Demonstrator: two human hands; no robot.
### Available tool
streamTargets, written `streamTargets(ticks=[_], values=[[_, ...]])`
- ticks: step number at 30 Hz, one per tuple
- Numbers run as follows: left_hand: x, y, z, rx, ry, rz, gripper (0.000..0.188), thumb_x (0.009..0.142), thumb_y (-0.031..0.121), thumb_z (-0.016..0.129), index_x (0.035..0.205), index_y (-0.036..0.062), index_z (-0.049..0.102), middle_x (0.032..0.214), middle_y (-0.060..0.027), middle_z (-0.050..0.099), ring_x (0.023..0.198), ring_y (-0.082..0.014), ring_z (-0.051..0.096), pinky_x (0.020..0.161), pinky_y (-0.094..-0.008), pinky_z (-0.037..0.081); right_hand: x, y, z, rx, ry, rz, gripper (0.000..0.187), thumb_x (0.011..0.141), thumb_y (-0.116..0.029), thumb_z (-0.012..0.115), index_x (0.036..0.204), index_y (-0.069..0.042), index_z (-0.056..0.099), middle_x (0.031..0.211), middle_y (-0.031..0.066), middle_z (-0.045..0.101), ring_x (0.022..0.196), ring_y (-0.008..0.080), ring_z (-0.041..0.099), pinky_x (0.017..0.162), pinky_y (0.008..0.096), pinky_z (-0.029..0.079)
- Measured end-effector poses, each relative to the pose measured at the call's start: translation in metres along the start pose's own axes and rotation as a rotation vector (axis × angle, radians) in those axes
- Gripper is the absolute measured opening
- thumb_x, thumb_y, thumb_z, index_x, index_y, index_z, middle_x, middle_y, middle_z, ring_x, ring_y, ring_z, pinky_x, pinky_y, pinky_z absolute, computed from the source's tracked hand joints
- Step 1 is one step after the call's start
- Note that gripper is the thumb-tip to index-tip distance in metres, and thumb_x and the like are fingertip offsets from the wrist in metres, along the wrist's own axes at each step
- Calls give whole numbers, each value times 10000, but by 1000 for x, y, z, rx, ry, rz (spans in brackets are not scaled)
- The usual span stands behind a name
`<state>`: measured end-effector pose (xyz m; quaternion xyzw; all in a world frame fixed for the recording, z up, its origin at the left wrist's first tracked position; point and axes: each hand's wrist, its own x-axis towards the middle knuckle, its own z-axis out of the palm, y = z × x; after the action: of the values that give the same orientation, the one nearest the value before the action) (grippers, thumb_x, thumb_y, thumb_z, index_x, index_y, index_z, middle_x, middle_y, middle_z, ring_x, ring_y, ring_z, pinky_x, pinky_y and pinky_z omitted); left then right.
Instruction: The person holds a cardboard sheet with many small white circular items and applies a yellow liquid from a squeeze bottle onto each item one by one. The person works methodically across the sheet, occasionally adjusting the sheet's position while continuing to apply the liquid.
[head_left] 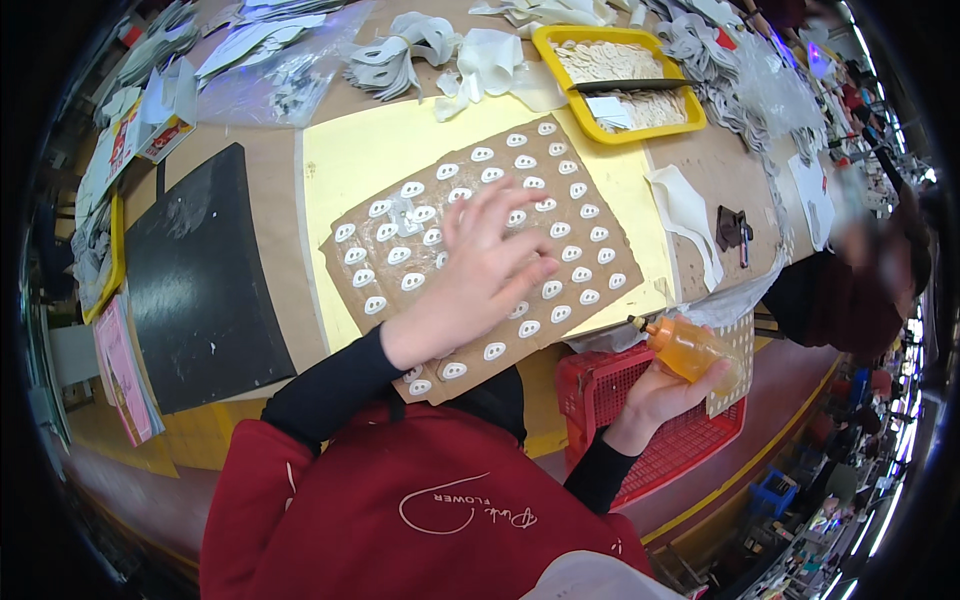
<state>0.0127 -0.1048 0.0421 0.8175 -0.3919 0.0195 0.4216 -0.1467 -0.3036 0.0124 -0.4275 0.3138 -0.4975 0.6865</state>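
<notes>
My left hand (488, 255) reaches over a brown cardboard sheet (471, 337), its fingers spread and partly bent above the sheet's middle. Whether its fingertips touch anything there I cannot tell. Rows of small white rounded pieces (481, 154), each with two dark holes, cover the cardboard; my hand and forearm hide some of them. A patch of clear tape (405, 217) lies among them. Beyond the sheet's near right corner, my right hand (660, 397) grips a squeeze bottle (692, 350) of amber liquid, tilted with its narrow nozzle toward the table.
Yellow paper (345, 150) lies under the cardboard. A black board (205, 290) is on the left. At the back, a yellow tray (690, 112) holds many pale pieces, beside grey cut-outs (385, 70). A red plastic basket (585, 400) stands below the table's right edge.
</notes>
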Motion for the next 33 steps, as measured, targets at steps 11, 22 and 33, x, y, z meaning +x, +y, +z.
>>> streamTargets(ticks=[11, 22, 33], values=[[-59, -44, -152, 309, -198, -261, 242, 848, 116, 620, 1067, 14, 619, 1147, -116, 596, 1075, -287, 547, 941, -364, 400, 17, -1, 30, -192, -332, -108, 677, 907, -590, 479, 1238, 0, 449, 1107, 194, 616, 1050, 257, 608, 835, 346, 512], [-71, -117, -157, 13, -230, -487, 154, 842, 49, 619, 984, -8, 592, 799, -81, 543, 706, -162, 520, 675, -270, 439, 23, 54, 67, -372, -430, -136, 365, 951, -291, 544, 1140, 20, 529, 1008, 120, 612, 803, 192, 623, 505, 264, 454], [-66, -111, -153, 119, -235, -484, 170, 800, 58, 658, 957, 23, 601, 789, -68, 526, 719, -179, 523, 662, -280, 436, 19, 55, 72, -449, -426, -209, 408, 921, -335, 579, 1119, 21, 551, 1000, 126, 617, 796, 193, 629, 517, 259, 465]])
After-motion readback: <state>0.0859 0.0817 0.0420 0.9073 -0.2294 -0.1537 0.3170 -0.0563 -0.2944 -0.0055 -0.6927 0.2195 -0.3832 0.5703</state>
